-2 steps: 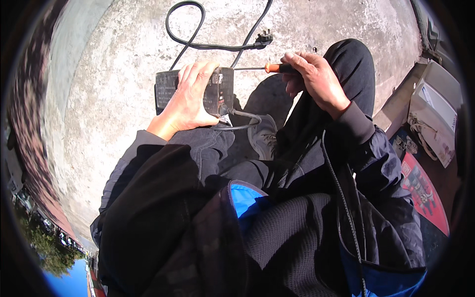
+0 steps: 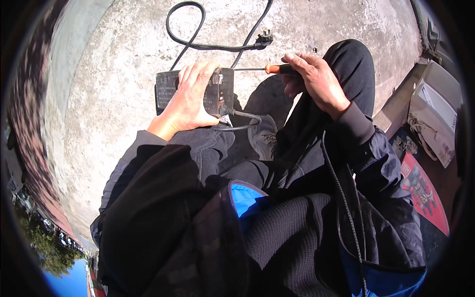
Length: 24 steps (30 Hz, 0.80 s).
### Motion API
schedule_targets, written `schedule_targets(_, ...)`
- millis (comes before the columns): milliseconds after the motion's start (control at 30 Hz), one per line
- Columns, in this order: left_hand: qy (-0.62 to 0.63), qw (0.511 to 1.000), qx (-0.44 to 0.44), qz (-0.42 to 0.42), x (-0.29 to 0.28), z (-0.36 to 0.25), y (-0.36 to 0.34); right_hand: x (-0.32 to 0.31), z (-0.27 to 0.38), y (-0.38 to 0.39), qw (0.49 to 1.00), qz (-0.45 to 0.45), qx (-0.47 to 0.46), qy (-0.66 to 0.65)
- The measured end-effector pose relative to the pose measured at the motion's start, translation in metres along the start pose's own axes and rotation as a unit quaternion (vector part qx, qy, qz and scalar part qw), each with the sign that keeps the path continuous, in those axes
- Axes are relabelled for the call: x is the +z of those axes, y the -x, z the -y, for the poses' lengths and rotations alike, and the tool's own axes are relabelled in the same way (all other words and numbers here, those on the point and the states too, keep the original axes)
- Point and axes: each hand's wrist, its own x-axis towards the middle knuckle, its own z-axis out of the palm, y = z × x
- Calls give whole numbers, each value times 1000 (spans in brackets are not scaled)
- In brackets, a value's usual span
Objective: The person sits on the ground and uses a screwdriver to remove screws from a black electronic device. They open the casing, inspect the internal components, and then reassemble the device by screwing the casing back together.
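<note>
My left hand (image 2: 190,96) grips a black box-shaped charger or power adapter (image 2: 166,90), fingers over its top and thumb on its near side. Printed marks cover its left face. In my right hand (image 2: 316,79) is a screwdriver (image 2: 273,69) with an orange and black handle. Its thin shaft points left and reaches the upper right end of the box; the exact spot where the tip sits is too small to make out. A grey cable (image 2: 247,115) leaves the box's lower right corner and loops back beneath it.
Beyond the box, a black power cord (image 2: 202,21) lies looped on the pale concrete ground (image 2: 123,49), ending in a plug (image 2: 264,39). My bent knee (image 2: 354,54) rises beside my right hand. A white carton (image 2: 433,116) and a red printed package (image 2: 423,193) are at the right.
</note>
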Motion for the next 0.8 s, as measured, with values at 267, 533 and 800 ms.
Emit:
schedule_targets(267,-4,1000,-7,4,2,1,3,2,-4,3,995,24,-91,-33)
schedule_targets(533,-2,1000,8,-2,0,2,1,3,-2,5,999,0,-46,-21)
schedule_targets(800,28,997,-64,-38,-15,-2,-2,-11,18,16,977,-99,-180,-50)
